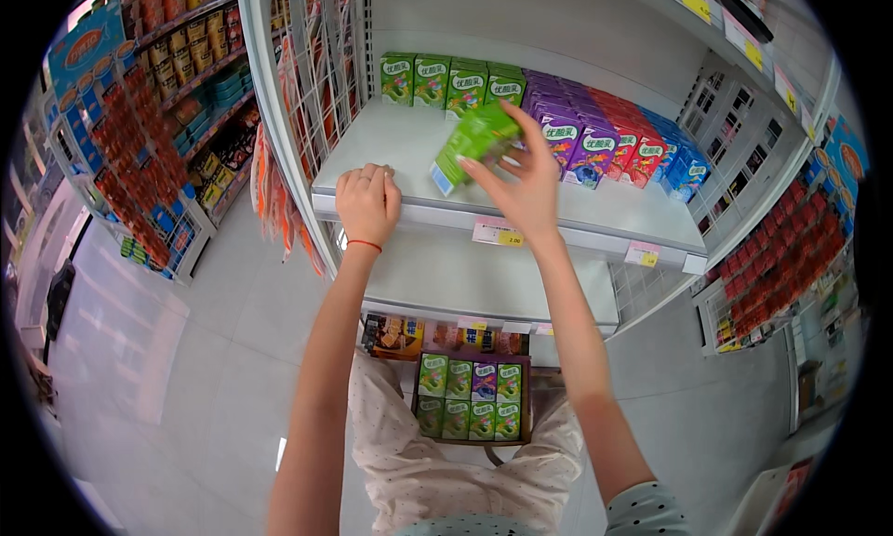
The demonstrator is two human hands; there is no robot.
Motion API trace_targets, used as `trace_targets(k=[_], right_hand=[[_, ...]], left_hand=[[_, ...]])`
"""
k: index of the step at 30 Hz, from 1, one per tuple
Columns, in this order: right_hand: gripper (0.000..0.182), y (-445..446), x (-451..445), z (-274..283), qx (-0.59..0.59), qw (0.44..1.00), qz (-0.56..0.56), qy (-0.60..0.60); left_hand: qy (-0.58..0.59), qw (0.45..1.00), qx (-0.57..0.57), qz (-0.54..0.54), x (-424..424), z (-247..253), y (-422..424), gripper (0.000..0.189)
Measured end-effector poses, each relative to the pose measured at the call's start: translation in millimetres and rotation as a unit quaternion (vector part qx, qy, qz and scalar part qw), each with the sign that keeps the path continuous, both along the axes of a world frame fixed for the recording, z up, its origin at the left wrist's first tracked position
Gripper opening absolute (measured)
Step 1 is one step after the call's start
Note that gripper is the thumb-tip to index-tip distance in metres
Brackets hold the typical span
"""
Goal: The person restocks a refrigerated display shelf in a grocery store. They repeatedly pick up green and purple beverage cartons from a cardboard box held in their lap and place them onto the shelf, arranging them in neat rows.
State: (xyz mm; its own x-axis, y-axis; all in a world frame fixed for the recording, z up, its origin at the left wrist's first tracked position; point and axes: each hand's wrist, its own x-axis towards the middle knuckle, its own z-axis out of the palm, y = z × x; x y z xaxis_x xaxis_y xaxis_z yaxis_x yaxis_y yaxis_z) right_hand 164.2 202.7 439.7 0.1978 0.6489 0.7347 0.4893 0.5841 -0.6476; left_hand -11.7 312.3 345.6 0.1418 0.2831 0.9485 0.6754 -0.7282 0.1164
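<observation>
My right hand (pixel 527 180) grips a green drink carton (pixel 474 142), tilted and blurred, above the front part of the white metal shelf (pixel 411 145). Behind it stand rows of upright green cartons (pixel 431 81) at the back left of that shelf. To their right come purple cartons (pixel 591 152), then red cartons (pixel 643 161) and blue cartons (pixel 687 170). My left hand (pixel 368 198) rests on the shelf's front edge at the left, its fingers curled; whether anything is under them is hidden. A cardboard box (pixel 474 441) of green cartons with one purple one sits low between my legs.
A lower shelf (pixel 481 278) lies below, with price tags along its edge. Packaged snacks (pixel 398 335) stand beneath it. A wire grid side panel (pixel 317 83) bounds the left. An upper shelf edge (pixel 753 34) juts in at top right. Hanging snack racks flank both sides.
</observation>
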Motion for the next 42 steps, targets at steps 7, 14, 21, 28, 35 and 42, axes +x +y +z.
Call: trace_targets(k=[7, 14, 21, 28, 35, 42], right_hand=[[0.075, 56.7, 20.3, -23.3, 0.038, 0.973, -0.132, -0.188], [0.1, 39.3, -5.3, -21.2, -0.147, 0.917, -0.199, -0.312], [0.085, 124.2, -23.5, -34.9, -0.115, 0.901, -0.262, -0.325], [0.083, 208.7, -50.9, -28.8, -0.251, 0.753, -0.456, -0.403], [0.095, 231.2, -19.6, -22.4, -0.348, 0.739, -0.408, -0.406], [0.099, 242.9, -19.1, -25.1, -0.351, 0.773, -0.397, -0.348]], left_hand=[[0.011, 1.0, -0.021, -0.004, 11.3, 0.5, 0.0, 0.015], [0.011, 1.0, -0.012, -0.01, 3.5, -2.1, 0.0, 0.015], [0.018, 0.999, -0.016, -0.02, 8.9, -1.0, 0.5, 0.016], [0.024, 0.999, -0.024, -0.024, 5.0, -0.7, 1.0, 0.016], [0.023, 0.999, -0.025, -0.022, 7.2, 0.4, -1.3, 0.017], [0.02, 0.999, -0.016, -0.019, 6.5, 1.0, -4.0, 0.017]])
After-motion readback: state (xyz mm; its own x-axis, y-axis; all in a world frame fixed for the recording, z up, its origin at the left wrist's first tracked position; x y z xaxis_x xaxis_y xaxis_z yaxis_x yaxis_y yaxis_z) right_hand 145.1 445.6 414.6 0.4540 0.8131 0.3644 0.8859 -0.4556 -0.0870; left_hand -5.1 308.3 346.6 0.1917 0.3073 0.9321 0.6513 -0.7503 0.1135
